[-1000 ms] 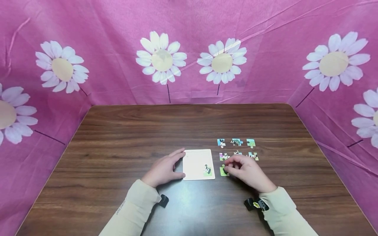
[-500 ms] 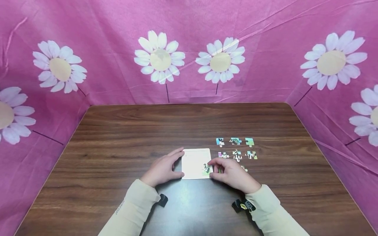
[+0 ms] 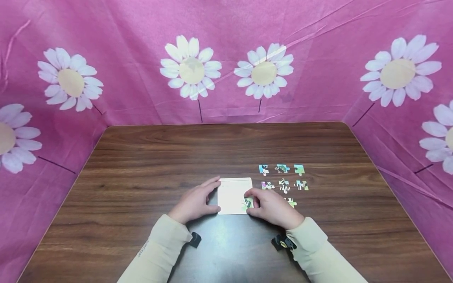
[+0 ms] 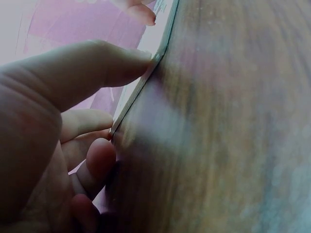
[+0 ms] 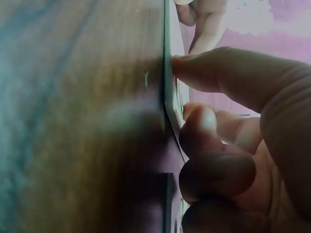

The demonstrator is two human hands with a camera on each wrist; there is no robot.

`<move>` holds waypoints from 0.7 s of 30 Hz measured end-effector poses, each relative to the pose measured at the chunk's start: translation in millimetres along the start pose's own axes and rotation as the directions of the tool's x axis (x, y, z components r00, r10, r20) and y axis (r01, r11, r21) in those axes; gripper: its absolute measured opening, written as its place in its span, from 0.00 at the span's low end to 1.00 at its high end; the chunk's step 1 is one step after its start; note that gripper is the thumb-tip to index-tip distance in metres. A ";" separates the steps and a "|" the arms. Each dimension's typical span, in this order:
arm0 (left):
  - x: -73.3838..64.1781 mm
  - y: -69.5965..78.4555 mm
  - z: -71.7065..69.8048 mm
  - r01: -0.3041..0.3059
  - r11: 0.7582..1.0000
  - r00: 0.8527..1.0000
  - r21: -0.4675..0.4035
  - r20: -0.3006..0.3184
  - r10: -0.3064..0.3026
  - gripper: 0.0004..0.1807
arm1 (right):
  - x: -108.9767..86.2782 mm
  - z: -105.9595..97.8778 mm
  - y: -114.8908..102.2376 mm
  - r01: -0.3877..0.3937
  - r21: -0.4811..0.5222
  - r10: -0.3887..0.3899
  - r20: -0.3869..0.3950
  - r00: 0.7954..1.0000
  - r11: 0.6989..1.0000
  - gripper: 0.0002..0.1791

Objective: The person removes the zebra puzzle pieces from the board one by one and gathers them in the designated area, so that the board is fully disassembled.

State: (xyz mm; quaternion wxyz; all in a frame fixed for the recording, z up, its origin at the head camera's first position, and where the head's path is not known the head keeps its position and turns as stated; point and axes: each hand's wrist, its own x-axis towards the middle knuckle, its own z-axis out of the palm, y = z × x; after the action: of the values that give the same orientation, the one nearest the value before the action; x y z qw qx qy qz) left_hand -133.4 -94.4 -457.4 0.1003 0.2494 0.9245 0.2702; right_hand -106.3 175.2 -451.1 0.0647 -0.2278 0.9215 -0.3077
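A white square puzzle tray (image 3: 230,196) lies flat on the wooden table. In its lower right corner sits a green jigsaw piece (image 3: 246,203) with a black-and-white figure. My right hand (image 3: 274,208) reaches over the tray's right edge and pinches this piece, index finger above it and thumb below. On the other side, my left hand (image 3: 194,202) rests its spread thumb and index finger along the tray's left edge. The left wrist view shows that thumb (image 4: 102,68) straight against the rim; the remaining fingers bend loosely beneath.
Several loose jigsaw pieces lie in rows right of the tray, among them a green-and-blue corner piece (image 3: 299,169) and a striped middle piece (image 3: 284,186). My right hand partly covers the nearest row. A pink curtain (image 3: 226,106) with daisies surrounds the table (image 3: 159,157).
My right hand has moved left from the nearest loose pieces to the tray's lower right corner. It has closed in on the piece lying there. The left hand has stayed at the tray's edge.
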 end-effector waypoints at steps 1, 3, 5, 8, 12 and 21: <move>0.2 0.1 -0.1 -0.001 1.000 1.000 0.000 0.000 0.001 0.43 | 0.6 -0.3 -0.4 -0.002 -0.001 0.002 0.002 1.000 1.000 0.18; 0.4 0.1 -0.1 -0.002 1.000 1.000 -0.003 0.001 0.002 0.43 | 1.5 -0.5 -1.1 -0.009 -0.005 0.009 0.004 1.000 1.000 0.18; 0.6 0.0 0.4 -0.001 1.000 1.000 -0.005 0.005 0.001 0.43 | 2.0 -0.1 -1.4 -0.021 -0.008 0.021 0.005 1.000 1.000 0.18; 0.6 0.0 1.0 0.003 1.000 1.000 -0.005 0.008 -0.003 0.43 | 2.2 0.8 -2.5 -0.025 -0.028 0.025 -0.010 1.000 0.999 0.18; -0.3 0.6 1.3 0.007 1.000 1.000 -0.002 0.008 -0.007 0.43 | 1.6 2.3 -4.0 -0.004 -0.071 0.001 -0.043 0.999 0.997 0.19; 0.2 0.3 1.2 -0.003 1.000 1.000 0.002 0.001 0.003 0.43 | 1.9 2.2 -3.3 0.075 -0.031 -0.075 -0.013 0.997 0.997 0.22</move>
State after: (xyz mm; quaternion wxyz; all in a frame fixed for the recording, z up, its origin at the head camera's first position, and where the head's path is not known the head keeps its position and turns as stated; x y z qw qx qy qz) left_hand -133.0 -93.6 -458.2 0.1003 0.2508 0.9244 0.2694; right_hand -106.1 170.8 -450.8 0.0430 -0.2611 0.9174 -0.2973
